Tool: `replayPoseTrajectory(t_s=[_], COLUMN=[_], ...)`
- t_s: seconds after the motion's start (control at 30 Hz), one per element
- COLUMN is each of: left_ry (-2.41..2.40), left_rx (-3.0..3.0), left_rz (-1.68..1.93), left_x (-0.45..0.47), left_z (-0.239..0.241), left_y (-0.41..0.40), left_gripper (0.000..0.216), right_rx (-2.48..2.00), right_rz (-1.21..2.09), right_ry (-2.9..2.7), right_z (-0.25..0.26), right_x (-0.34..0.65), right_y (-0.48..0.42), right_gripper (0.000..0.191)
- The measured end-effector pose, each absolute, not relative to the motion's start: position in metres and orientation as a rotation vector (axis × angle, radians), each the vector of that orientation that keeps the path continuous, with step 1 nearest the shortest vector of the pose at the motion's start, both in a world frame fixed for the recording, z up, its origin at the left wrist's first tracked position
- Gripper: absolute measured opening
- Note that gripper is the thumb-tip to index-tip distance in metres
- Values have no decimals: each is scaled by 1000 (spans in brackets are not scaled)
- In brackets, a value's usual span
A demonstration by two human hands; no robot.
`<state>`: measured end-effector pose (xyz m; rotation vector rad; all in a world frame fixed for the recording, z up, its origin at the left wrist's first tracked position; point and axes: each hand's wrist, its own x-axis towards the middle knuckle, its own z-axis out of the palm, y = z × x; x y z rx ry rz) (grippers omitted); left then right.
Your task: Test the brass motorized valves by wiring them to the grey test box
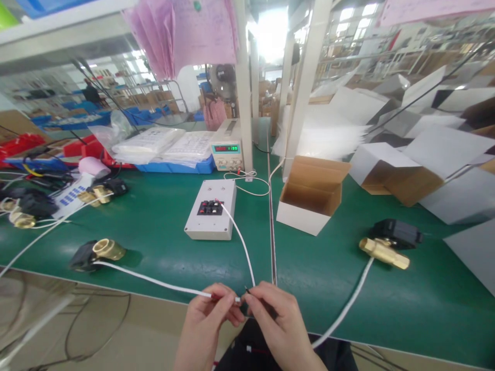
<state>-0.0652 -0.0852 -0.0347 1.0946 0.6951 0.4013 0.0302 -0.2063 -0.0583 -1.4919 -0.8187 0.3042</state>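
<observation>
At the bottom centre of the frame, we hold both hands close together at the front edge of the green bench [162, 229]. With our left hand [209, 317] we pinch the end of a white cable [154, 281] between thumb and fingers; the cable runs leftward to a brass valve [109, 249] with a black housing [83, 256], lying at lower left. With our right hand [276, 313] we press thumb and forefinger together on a thin dark wire [248, 290], just beside the left fingertips. A white lead [243, 241] drops from the terminal block [210, 207] on the grey box [212, 226], mid-frame, to behind our right fingers; we cannot tell whether they grip it. Above the box we see a power supply [227, 149] with a lit display. Right of centre stands an open carton [300, 220], and a second valve [384, 253] lies at right.
</observation>
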Motion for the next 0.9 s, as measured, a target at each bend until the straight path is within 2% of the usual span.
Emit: replayPoseTrajectory(t_s=[0.2,0.4,0.53,0.9], left_ry=[611,579,456,324], left_rx=[1261,1562,1738,1473], left_rz=[485,552,547,466], left_x=[-64,-64,-58,-51], left_z=[-42,-42,-35,-52], left_y=[-81,-66,-67,-70], left_gripper=[32,14,20,19], right_rx=[-1439,-1396,-1309,-1210], right_rz=[443,526,631,713], right_ry=[-874,-825,-703,-567], right_z=[-49,-48,-50,-47], right_x=[36,41,47,51], right_y=[-214,-204,-204,-211], right_gripper=[32,32,30,33])
